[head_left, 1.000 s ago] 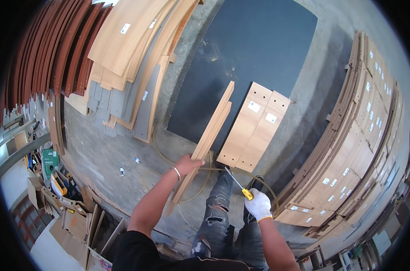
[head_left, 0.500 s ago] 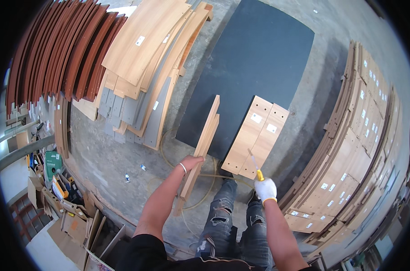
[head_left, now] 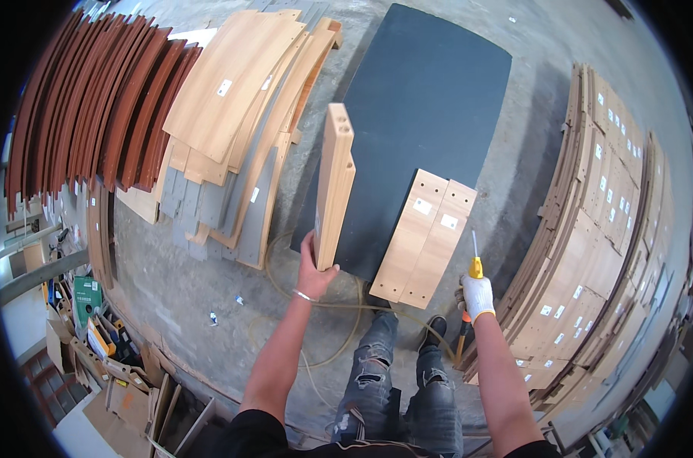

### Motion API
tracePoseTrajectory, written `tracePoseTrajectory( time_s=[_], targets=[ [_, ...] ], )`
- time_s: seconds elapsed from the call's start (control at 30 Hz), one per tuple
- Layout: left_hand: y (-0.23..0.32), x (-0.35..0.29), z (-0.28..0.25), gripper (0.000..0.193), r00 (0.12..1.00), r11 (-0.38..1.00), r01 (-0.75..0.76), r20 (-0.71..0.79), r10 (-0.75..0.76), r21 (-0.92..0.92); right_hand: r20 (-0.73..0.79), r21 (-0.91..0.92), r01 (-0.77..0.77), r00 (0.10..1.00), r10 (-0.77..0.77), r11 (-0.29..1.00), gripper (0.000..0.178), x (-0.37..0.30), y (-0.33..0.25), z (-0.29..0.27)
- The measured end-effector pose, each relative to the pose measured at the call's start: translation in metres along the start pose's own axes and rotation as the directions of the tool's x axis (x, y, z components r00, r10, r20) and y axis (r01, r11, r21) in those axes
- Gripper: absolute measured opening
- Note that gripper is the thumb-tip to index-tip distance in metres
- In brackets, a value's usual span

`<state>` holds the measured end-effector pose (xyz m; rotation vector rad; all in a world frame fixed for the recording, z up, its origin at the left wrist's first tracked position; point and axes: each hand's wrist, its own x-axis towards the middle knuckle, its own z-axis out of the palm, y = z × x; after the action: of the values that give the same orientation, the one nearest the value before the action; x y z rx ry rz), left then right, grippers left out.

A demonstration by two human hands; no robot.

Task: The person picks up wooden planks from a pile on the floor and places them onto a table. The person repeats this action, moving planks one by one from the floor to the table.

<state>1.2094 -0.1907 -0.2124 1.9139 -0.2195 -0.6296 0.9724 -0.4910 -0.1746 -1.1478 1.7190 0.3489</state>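
My left hand is closed around the lower end of a pair of light wooden boards. They stand raised and slightly tilted, with drilled holes in the top end of one. In a white glove, my right hand grips a yellow-handled screwdriver whose thin shaft points up and away from me. Between the hands, two more drilled wooden boards, each with a white label, lie side by side over the near part of a dark panel.
Stacked wooden and grey boards lie at the left, beside dark red strips. Labelled boards are piled along the right. A tool with an orange and black grip leans there. A thin hose crosses the concrete floor.
My left hand has lifted the pair of boards and swung them more upright. My right hand has carried the screwdriver rightward, away from the boards on the panel.
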Motion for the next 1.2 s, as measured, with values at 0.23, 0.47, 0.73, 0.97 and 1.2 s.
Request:
tracePoseTrajectory(
  time_s=[0.23, 0.47, 0.73, 0.97, 1.2],
  targets=[
    [0.023, 0.069, 0.041, 0.080, 0.997, 0.998, -0.066, -0.043, 0.066, -0.006, 0.068, -0.503, 0.241, 0.968, -0.240, 0.830, 0.033, -0.031, 0.011, 0.018],
    [0.030, 0.044, 0.045, 0.075, 0.981, 0.983, -0.137, -0.155, 0.118, -0.123, 0.134, -0.627, 0.200, 0.980, -0.149, 0.753, 0.034, -0.053, 0.074, 0.024],
    [-0.008, 0.068, 0.020, 0.073, 0.955, 0.996, -0.084, -0.284, 0.085, 0.015, 0.293, -0.691, 0.318, 0.944, -0.151, 0.649, 0.032, -0.044, 0.079, 0.041],
    [0.000, 0.057, 0.021, 0.073, 0.936, 0.963, -0.167, -0.272, 0.222, 0.210, 0.334, -0.747, 0.375, 0.926, -0.178, 0.548, 0.033, -0.047, 0.056, 0.049],
    [0.002, 0.032, 0.022, 0.068, 0.943, 0.950, -0.177, -0.231, 0.239, 0.258, 0.311, -0.742, 0.359, 0.933, -0.183, 0.566, 0.035, -0.046, 0.071, 0.047]
  ],
)
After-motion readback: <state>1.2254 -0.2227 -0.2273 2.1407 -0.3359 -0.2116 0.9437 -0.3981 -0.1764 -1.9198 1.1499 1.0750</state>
